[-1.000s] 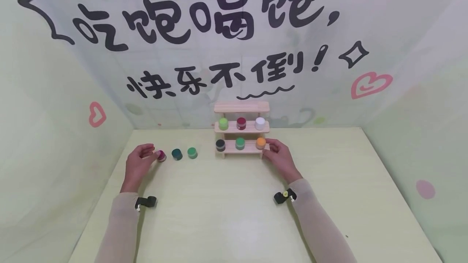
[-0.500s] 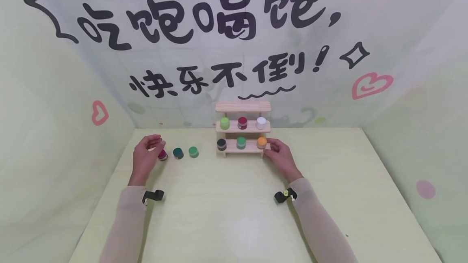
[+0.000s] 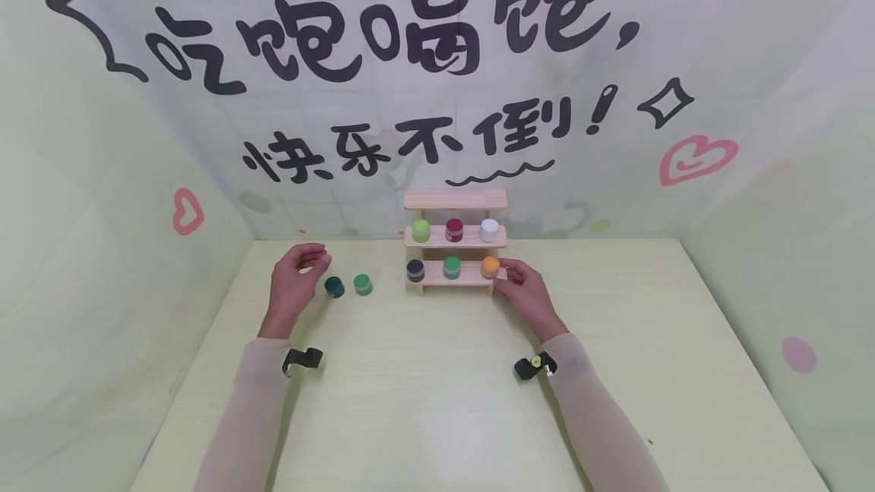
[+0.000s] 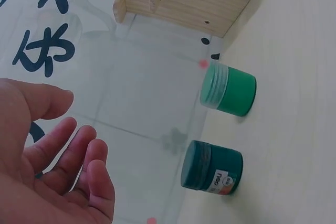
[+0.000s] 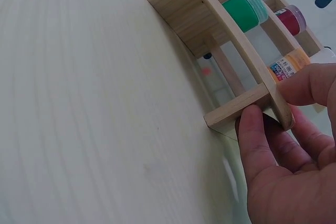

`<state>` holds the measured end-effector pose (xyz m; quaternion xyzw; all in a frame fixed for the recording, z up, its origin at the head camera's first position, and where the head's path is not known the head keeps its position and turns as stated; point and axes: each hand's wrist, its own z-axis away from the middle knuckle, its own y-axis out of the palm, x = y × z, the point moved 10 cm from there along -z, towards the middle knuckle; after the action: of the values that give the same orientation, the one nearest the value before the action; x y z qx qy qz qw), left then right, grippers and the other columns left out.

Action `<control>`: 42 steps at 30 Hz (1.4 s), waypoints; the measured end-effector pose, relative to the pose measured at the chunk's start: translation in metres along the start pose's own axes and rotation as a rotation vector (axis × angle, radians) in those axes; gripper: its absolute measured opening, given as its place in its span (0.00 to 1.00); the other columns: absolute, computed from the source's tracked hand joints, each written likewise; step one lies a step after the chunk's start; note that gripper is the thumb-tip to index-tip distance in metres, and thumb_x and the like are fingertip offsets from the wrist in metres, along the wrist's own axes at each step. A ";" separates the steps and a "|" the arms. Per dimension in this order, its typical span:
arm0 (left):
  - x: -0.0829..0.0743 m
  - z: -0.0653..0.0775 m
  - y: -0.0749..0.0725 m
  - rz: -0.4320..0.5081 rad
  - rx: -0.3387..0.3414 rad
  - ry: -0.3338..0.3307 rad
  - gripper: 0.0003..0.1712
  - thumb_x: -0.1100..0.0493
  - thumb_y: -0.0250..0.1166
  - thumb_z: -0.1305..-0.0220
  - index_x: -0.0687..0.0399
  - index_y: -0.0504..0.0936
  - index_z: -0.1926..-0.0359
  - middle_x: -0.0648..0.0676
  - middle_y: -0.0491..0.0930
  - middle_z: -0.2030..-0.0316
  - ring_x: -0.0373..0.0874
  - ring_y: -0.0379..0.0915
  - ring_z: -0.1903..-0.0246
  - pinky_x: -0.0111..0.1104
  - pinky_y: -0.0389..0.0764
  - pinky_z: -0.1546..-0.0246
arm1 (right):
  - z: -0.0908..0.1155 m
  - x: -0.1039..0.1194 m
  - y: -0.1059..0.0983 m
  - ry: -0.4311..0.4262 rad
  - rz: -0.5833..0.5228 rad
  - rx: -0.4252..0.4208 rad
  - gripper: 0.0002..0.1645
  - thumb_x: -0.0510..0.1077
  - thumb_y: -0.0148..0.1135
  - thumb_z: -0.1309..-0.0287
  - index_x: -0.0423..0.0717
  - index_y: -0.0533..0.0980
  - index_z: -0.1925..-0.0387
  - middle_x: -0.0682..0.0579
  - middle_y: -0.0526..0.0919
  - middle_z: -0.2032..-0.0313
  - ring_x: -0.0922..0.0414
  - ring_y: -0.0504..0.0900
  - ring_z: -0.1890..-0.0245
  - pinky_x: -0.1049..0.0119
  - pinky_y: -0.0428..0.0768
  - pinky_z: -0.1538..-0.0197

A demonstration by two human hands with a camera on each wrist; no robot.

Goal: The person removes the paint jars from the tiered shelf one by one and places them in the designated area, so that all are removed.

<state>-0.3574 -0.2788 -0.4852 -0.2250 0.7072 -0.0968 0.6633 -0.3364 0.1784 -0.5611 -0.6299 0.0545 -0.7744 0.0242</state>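
My left hand [image 3: 295, 283] hovers above the table with its fingers loosely bent and nothing in them, as the left wrist view also shows. Nearest to it stands a dark teal paint jar [image 4: 212, 167], with a green paint jar [image 4: 229, 89] beside it. A magenta jar is almost wholly hidden behind that hand. My right hand [image 3: 528, 296] grips the right end of the wooden tiered rack [image 5: 247, 100], thumb on top of the lowest shelf and fingers below. The orange-lidded jar [image 3: 490, 266] stands right by the thumb.
On the rack's lowest shelf are also a black jar [image 3: 415, 271] and a green jar [image 3: 452, 267]. The middle shelf bears light green [image 3: 420, 231], dark red [image 3: 454, 230] and white [image 3: 488, 230] jars. A printed cloth wall [image 3: 328, 120] rises behind the table.
My left hand has let go of the magenta jar, lifted off it and moved right toward the teal jar. The right hand has stayed at the rack's end.
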 end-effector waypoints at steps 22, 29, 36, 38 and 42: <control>-0.054 -0.008 0.059 0.017 0.158 0.096 0.22 0.51 0.69 0.27 0.54 0.81 0.38 0.55 0.85 0.45 0.49 0.80 0.45 0.31 0.82 0.48 | -0.003 -0.002 0.003 0.018 0.006 0.019 0.28 0.39 0.66 0.32 0.47 0.75 0.32 0.41 0.83 0.41 0.57 0.84 0.50 0.72 0.86 0.48; -0.069 -0.015 0.077 0.021 0.176 0.123 0.20 0.52 0.70 0.28 0.52 0.82 0.40 0.55 0.86 0.47 0.49 0.81 0.46 0.41 0.84 0.43 | -0.002 0.000 0.002 0.019 0.009 0.016 0.27 0.39 0.65 0.31 0.47 0.75 0.32 0.41 0.83 0.41 0.56 0.84 0.48 0.67 0.87 0.44; -0.079 -0.020 0.102 0.027 0.201 0.142 0.21 0.54 0.71 0.30 0.55 0.82 0.40 0.57 0.86 0.47 0.53 0.82 0.45 0.47 0.83 0.40 | -0.001 -0.002 0.003 0.023 -0.010 0.022 0.28 0.38 0.65 0.30 0.46 0.75 0.31 0.40 0.83 0.40 0.58 0.84 0.49 0.67 0.87 0.43; -0.081 -0.021 0.109 0.033 0.208 0.139 0.21 0.54 0.70 0.29 0.53 0.82 0.39 0.56 0.86 0.46 0.52 0.82 0.45 0.46 0.83 0.40 | -0.001 -0.003 0.002 0.018 -0.015 0.023 0.27 0.38 0.65 0.30 0.46 0.75 0.31 0.40 0.83 0.41 0.58 0.84 0.50 0.67 0.87 0.44; -0.086 -0.022 0.120 0.073 0.213 0.150 0.21 0.55 0.71 0.30 0.54 0.82 0.39 0.57 0.86 0.45 0.52 0.82 0.46 0.45 0.84 0.41 | 0.000 -0.003 0.001 0.010 -0.009 0.023 0.27 0.39 0.65 0.30 0.46 0.75 0.31 0.41 0.84 0.42 0.58 0.84 0.50 0.70 0.86 0.46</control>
<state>-0.3998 -0.1383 -0.4579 -0.1197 0.7482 -0.1636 0.6317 -0.3361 0.1778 -0.5638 -0.6259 0.0429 -0.7782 0.0274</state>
